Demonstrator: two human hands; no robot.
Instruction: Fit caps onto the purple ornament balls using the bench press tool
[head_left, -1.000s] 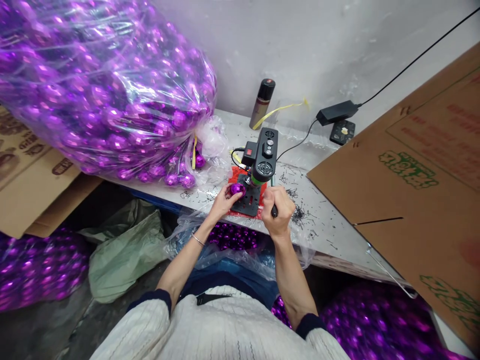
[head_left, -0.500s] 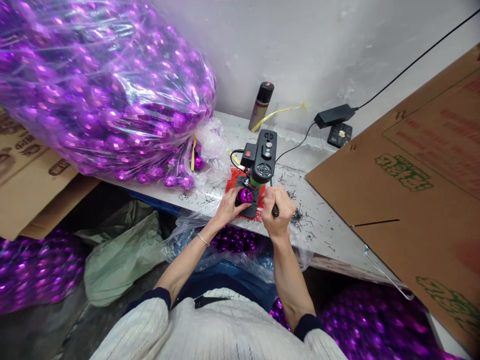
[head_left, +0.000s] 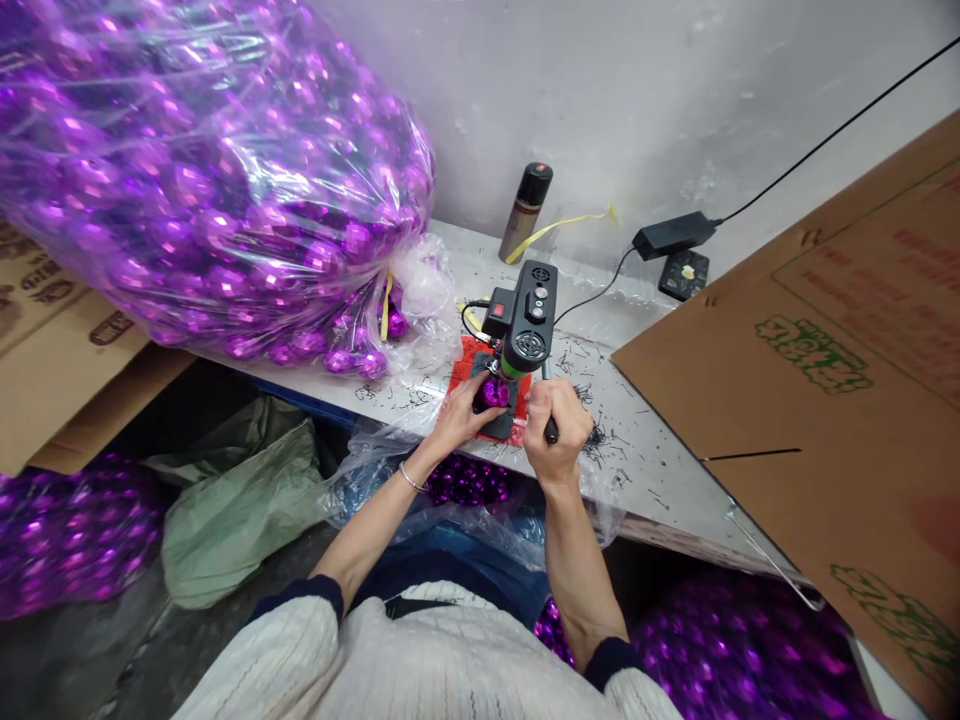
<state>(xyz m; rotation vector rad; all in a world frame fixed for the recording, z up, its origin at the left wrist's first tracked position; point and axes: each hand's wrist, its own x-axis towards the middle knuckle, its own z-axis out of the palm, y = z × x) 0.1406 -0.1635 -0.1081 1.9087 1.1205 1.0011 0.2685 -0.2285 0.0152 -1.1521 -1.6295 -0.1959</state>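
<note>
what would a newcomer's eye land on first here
Probably the huge clear bag of shiny purple balls filling the upper left. Next, the black machine on the bench near the centre, with one purple ball in the left grip at its near end. A big cardboard box looms on the right.

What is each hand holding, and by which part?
The left hand holds a purple ball by its sides; the right hand grips a lever by its black handle.
</note>
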